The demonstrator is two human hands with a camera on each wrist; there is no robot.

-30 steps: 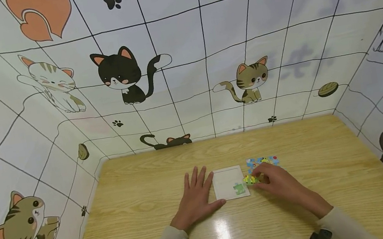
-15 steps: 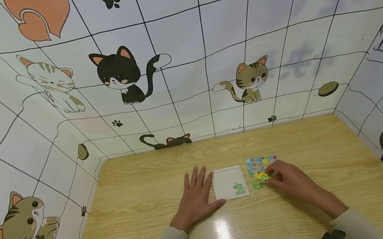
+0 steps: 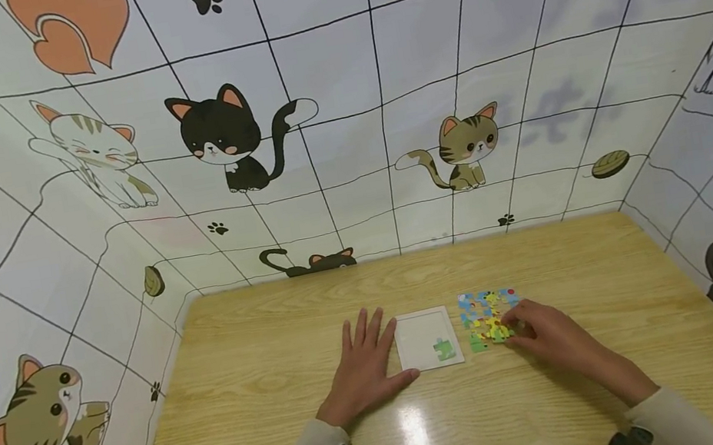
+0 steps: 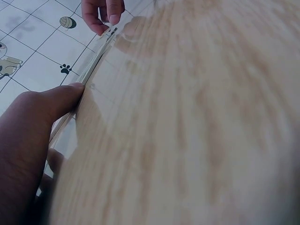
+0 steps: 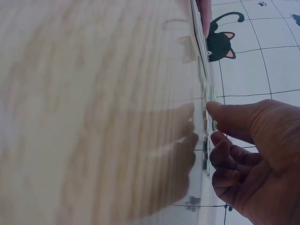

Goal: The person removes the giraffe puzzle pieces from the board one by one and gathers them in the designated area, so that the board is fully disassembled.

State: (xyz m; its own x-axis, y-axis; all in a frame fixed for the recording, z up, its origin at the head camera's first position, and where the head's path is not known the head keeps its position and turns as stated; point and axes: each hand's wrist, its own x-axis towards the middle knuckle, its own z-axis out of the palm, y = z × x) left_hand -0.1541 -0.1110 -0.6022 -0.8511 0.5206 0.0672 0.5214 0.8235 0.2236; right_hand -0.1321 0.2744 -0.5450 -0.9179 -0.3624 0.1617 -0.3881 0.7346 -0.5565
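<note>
My left hand [image 3: 364,361] lies with spread, straight fingers on the table, its thumb at the near left corner of a white puzzle frame [image 3: 417,337]. One green jigsaw piece [image 3: 444,349] sits inside the frame at its near right. Between the thumb and fingers of my right hand [image 3: 549,332] is a yellow-green jigsaw piece [image 3: 498,332], pinched over the group of loose jigsaw pieces [image 3: 471,305]. Seen edge-on in the right wrist view, the right hand [image 5: 262,150] is close to the tabletop, its fingertips partly hiding the piece.
The wooden table [image 3: 287,311] carries the frame and, to its right, several blue, yellow and green pieces. A cat-printed sheet [image 3: 343,139] stands behind the table and along both sides.
My right hand has moved right, away from the frame, carrying the pinched jigsaw piece back over the loose pieces. The left hand has stayed in place.
</note>
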